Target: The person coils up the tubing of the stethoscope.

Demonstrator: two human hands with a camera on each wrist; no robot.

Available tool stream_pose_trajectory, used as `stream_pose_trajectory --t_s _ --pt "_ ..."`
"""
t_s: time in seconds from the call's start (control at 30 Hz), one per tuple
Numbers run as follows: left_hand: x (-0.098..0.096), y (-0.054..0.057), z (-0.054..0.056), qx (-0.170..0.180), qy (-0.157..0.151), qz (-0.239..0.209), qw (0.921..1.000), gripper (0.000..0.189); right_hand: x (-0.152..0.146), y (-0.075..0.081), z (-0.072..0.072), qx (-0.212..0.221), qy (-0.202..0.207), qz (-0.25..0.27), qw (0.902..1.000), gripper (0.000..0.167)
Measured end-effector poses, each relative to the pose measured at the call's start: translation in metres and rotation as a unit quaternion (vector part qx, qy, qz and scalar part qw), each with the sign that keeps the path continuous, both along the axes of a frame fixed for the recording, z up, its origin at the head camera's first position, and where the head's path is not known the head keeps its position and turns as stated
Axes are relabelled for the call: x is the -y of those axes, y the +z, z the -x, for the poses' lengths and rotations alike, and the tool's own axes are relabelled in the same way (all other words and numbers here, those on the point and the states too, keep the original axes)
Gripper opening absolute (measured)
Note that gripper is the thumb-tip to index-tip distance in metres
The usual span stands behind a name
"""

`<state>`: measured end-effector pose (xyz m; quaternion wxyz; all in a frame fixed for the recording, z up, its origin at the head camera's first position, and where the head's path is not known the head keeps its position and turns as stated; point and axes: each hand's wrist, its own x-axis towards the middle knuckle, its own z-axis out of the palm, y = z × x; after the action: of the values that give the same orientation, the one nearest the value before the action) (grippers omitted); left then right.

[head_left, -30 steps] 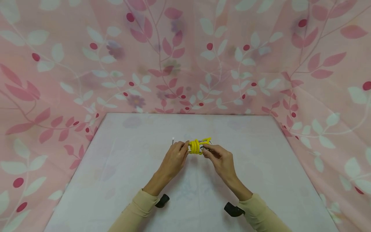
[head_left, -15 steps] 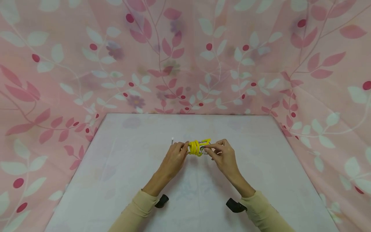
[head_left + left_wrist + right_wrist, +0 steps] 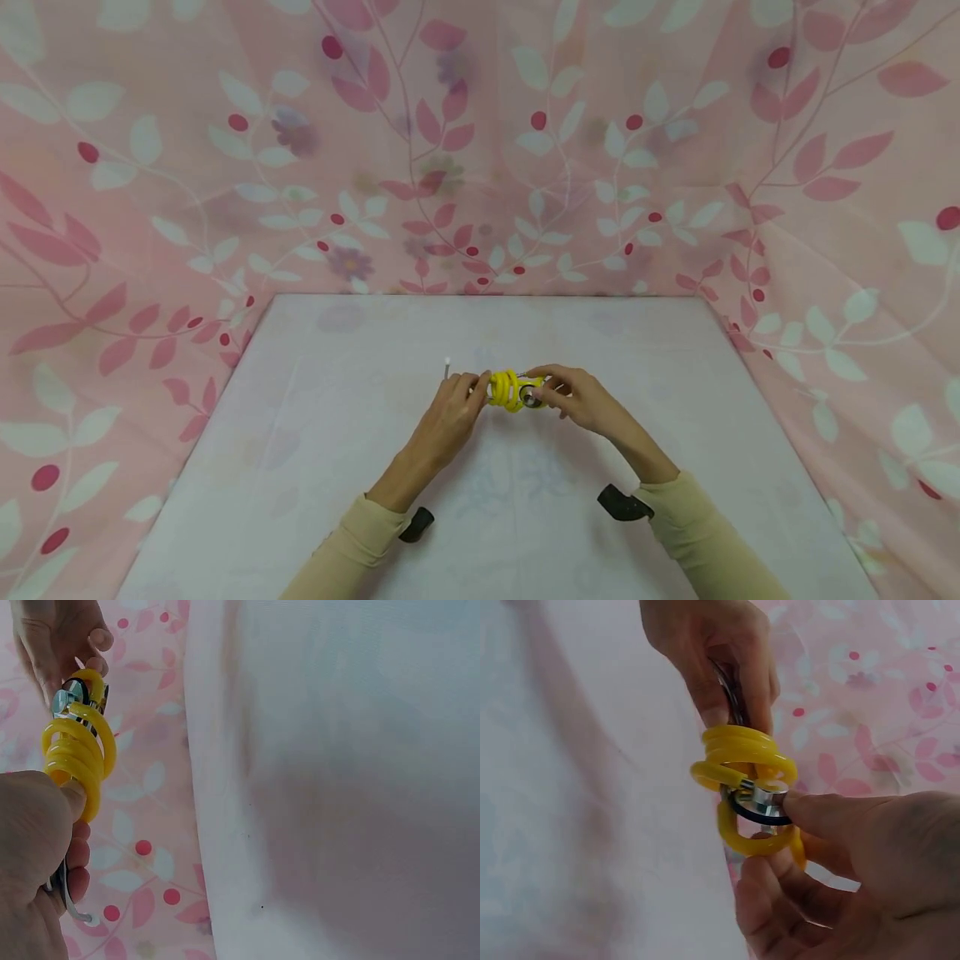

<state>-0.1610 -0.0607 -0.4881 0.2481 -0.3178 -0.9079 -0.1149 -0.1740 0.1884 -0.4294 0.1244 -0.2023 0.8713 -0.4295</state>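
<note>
A stethoscope (image 3: 504, 390) with yellow tubing is held in the air above the table's middle. Its tubing (image 3: 739, 742) is wound in several coils round the metal ear tubes. My left hand (image 3: 447, 421) grips the ear-tube end, and a white ear tip (image 3: 447, 362) sticks out past it. At the other end, my right hand (image 3: 581, 402) has its thumb against the metal chestpiece (image 3: 769, 799), with fingertips at the yellow loop (image 3: 754, 844) below. The chestpiece has a dark rim and lies beside the coils. Part of the ear tubes is hidden inside the left hand.
A white-covered table (image 3: 337, 517) lies below both hands. Pink leaf-patterned cloth (image 3: 480, 167) rises behind it and along both sides. Black wrist cameras (image 3: 625, 503) hang by both sleeves.
My right hand and forearm have swung outward to the right, and its grip has shifted on the chestpiece, which now shows more fully. The left hand keeps its hold, slightly lower.
</note>
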Motion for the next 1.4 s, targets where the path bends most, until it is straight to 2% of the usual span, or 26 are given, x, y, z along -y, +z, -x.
stream_pose_trajectory --t_s 0.1,0.23,0.37,0.47,0.6,0.7,0.9,1.03,1.13,1.27,1.4 --pt "-0.001 0.001 -0.002 0.002 0.000 0.012 0.9999 0.044 -0.003 0.007 0.002 0.028 0.039 -0.024 0.9985 0.036" --pt "-0.004 0.000 -0.004 -0.018 -0.004 0.020 0.9996 0.043 -0.007 0.015 0.006 0.069 0.079 -0.047 0.9933 0.038" --pt "-0.006 -0.003 -0.004 -0.028 -0.009 0.022 0.9993 0.043 -0.009 0.015 0.008 0.092 0.080 -0.044 0.9916 0.033" --pt "-0.007 -0.005 -0.004 -0.028 -0.008 0.028 0.9992 0.043 -0.009 0.012 0.008 0.083 0.060 -0.043 0.9938 0.028" --pt "-0.007 -0.008 -0.002 -0.017 0.000 0.040 0.9991 0.043 -0.004 0.007 0.006 0.038 0.020 -0.062 0.9972 0.022" --pt "-0.007 -0.009 -0.001 -0.011 0.006 0.039 0.9992 0.043 0.002 0.006 0.003 -0.012 -0.014 -0.084 0.9963 0.021" --pt "-0.006 -0.011 0.002 -0.012 0.014 0.024 0.9995 0.045 0.016 -0.002 -0.005 -0.130 -0.066 -0.131 0.9806 0.020" --pt "-0.004 -0.012 0.004 -0.010 0.016 0.018 0.9996 0.044 0.020 -0.014 -0.008 -0.209 -0.071 -0.125 0.9673 0.016" --pt "-0.003 -0.013 0.005 -0.001 0.014 0.020 0.9997 0.042 0.021 -0.022 -0.011 -0.253 -0.073 -0.115 0.9577 0.009" --pt "-0.001 -0.013 0.006 0.024 -0.001 0.021 0.9995 0.040 0.020 -0.026 -0.013 -0.277 -0.072 -0.107 0.9523 0.009" --pt "0.003 -0.013 0.007 0.062 -0.032 -0.007 0.9976 0.042 0.018 -0.024 -0.013 -0.294 -0.050 -0.095 0.9499 0.013"
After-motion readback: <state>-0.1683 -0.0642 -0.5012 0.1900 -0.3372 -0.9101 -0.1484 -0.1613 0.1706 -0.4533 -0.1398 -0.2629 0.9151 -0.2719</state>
